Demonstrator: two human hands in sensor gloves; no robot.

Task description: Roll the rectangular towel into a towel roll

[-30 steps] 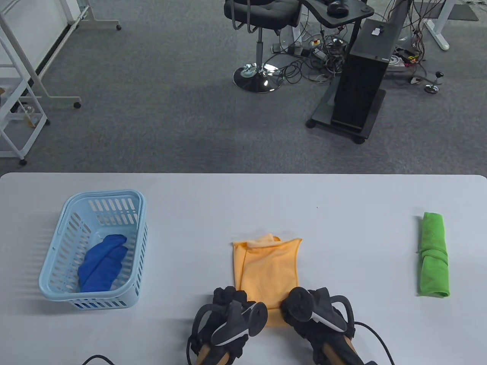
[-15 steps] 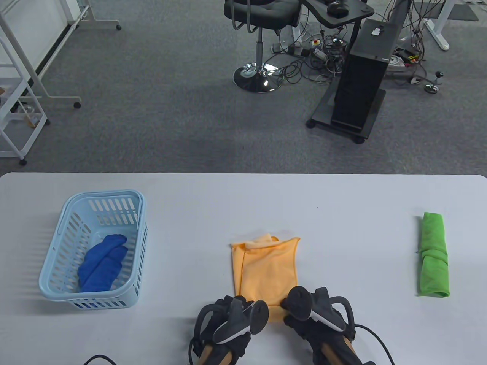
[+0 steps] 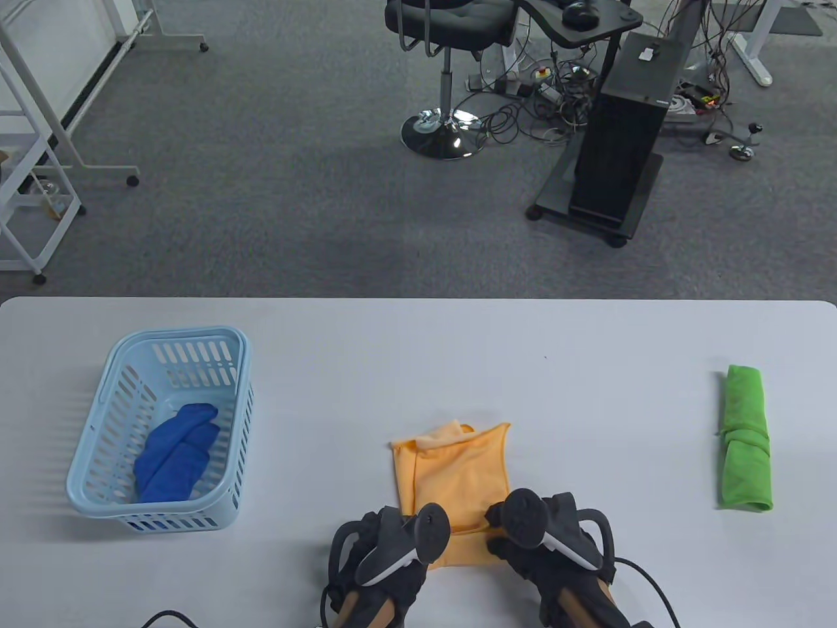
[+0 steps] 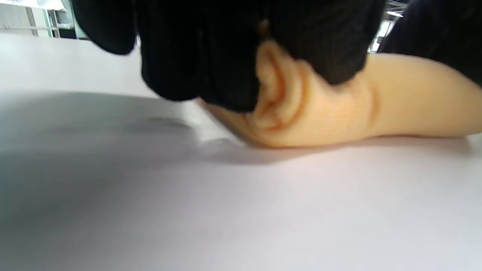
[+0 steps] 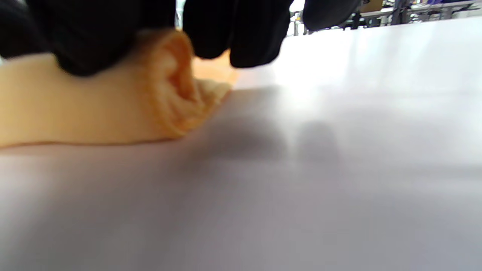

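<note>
An orange towel lies folded on the white table, its near end curled into a roll. My left hand grips the roll's left end, and my right hand grips its right end. In the left wrist view my gloved fingers curl over the rolled end. In the right wrist view my gloved fingers press on the roll. The towel's far edge has a small upturned flap.
A light blue basket at the left holds a blue towel. A green rolled towel lies at the right. Beyond the table's far edge stand an office chair and a black cabinet.
The towel has slid toward me and slightly left. Both hands have drawn its near end back, and the rolled part now shows between them.
</note>
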